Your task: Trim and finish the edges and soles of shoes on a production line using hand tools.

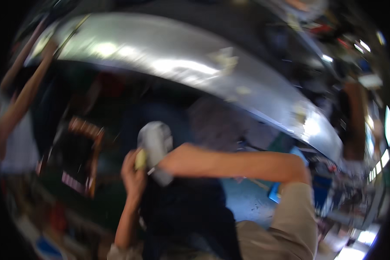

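Silver curved car body panel (177, 65) arcs across upper frame, blurred. Left hand (133, 172) at centre, fingers clenched on small yellow object (140, 159). Right hand (167, 162) just beside, forearm crossing from right; fingers appear to grip grey-white cloth-like object (155, 141), grip unclear in blur. Dark wheel arch behind. Another person's arm (24, 93) at upper left edge. Blue floor (247, 201) lower centre-right.

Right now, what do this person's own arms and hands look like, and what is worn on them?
Both hands are bare, with no gloves. The left hand shows a bare forearm up to a rolled or short pale sleeve at the lower edge. The right hand is hidden from view; its bare forearm ends in a beige short sleeve. The picture is blurred, so rings or watches cannot be told.
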`<state>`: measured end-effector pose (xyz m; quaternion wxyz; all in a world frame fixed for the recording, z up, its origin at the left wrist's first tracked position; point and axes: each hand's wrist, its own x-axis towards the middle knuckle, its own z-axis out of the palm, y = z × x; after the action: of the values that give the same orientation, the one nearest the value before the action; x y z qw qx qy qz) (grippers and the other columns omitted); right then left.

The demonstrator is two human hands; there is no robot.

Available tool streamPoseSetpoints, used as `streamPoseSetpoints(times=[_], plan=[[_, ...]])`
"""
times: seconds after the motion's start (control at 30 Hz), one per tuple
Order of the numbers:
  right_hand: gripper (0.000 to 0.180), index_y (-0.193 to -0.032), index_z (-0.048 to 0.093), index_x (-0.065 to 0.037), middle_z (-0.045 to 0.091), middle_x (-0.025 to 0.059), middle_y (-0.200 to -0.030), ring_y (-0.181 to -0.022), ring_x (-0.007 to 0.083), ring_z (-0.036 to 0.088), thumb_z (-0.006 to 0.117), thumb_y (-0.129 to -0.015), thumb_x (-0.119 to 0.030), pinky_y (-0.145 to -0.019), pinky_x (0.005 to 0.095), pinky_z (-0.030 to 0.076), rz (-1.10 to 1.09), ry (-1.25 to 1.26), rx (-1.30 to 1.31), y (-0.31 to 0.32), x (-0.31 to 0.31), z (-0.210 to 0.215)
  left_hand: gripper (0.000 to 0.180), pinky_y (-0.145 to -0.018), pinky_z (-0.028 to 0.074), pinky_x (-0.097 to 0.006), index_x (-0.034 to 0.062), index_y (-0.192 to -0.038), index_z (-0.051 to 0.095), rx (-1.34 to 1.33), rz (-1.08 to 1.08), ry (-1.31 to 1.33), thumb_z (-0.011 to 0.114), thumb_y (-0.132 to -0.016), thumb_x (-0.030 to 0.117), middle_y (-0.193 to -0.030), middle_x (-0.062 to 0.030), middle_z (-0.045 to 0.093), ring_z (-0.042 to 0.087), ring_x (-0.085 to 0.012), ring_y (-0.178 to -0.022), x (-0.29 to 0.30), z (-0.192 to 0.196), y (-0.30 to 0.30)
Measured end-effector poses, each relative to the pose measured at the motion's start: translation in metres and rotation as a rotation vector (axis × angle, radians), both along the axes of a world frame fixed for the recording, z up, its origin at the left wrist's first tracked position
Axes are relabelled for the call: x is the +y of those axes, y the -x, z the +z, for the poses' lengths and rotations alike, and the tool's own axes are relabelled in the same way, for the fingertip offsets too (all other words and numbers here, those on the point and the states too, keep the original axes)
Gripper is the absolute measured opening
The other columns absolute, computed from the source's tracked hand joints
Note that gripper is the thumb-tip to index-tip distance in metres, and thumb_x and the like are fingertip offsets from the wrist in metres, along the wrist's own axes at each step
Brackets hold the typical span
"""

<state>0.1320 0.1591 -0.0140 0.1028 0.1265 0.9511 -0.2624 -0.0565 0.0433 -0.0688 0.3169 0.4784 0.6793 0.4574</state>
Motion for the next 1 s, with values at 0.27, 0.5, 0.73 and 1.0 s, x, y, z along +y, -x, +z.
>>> streamPoseSetpoints(times=[0.27, 0.5, 0.73, 1.0], plan=[[0.014, -0.095, 0.061, -0.001, 0.069, 0.0160, -0.081, -0.078, 0.0322, 0.073, 0.064, -0.085, -0.010, -0.065, 0.0424, 0.058, -0.079, -0.173, -0.028, -0.020, -0.004, 0.036, 0.042, -0.100, 0.048, -0.029, 0.0059, -0.144, 0.059, -0.631, 0.043, 0.223, 0.051, -0.102, 0.002, -0.137, -0.0098, 0.062, 0.063, -0.0212, -0.113, -0.016, 0.000, -0.016], [0.023, -0.098, 0.055, 0.002, 0.066, 0.0182, -0.070, -0.066, 0.0374, 0.070, 0.061, -0.100, -0.021, -0.059, 0.0465, 0.054, -0.092, 0.013, -0.145, 0.005, -0.023, 0.038, 0.052, -0.118, 0.038, -0.045, 0.0056, -0.154, 0.041, -1.433, 0.256, 0.464, 0.040, -0.112, 0.037, -0.151, -0.0125, 0.051, 0.049, -0.0271, -0.139, -0.047, -0.026, -0.038], [0.029, -0.102, 0.052, 0.002, 0.068, 0.0225, -0.071, -0.067, 0.0411, 0.069, 0.059, -0.104, -0.026, -0.057, 0.0493, 0.054, -0.320, 0.163, -0.046, 0.015, -0.047, -0.005, 0.064, -0.118, 0.037, -0.048, 0.0062, -0.153, 0.044, -1.641, 0.159, 0.463, 0.038, -0.109, 0.053, -0.150, -0.0131, 0.053, 0.051, -0.0282, -0.138, -0.026, -0.018, -0.005], [0.028, -0.105, 0.058, 0.000, 0.073, 0.0133, -0.080, -0.067, 0.0237, 0.073, 0.060, -0.104, -0.028, -0.053, 0.0354, 0.056, -0.704, 0.942, -0.140, -0.006, -0.043, -0.007, 0.065, -0.112, 0.043, -0.042, 0.0024, -0.148, 0.047, -1.310, -0.102, 0.583, 0.056, -0.104, 0.049, -0.142, -0.0137, 0.059, 0.057, -0.0241, -0.131, -0.001, -0.015, 0.003]])
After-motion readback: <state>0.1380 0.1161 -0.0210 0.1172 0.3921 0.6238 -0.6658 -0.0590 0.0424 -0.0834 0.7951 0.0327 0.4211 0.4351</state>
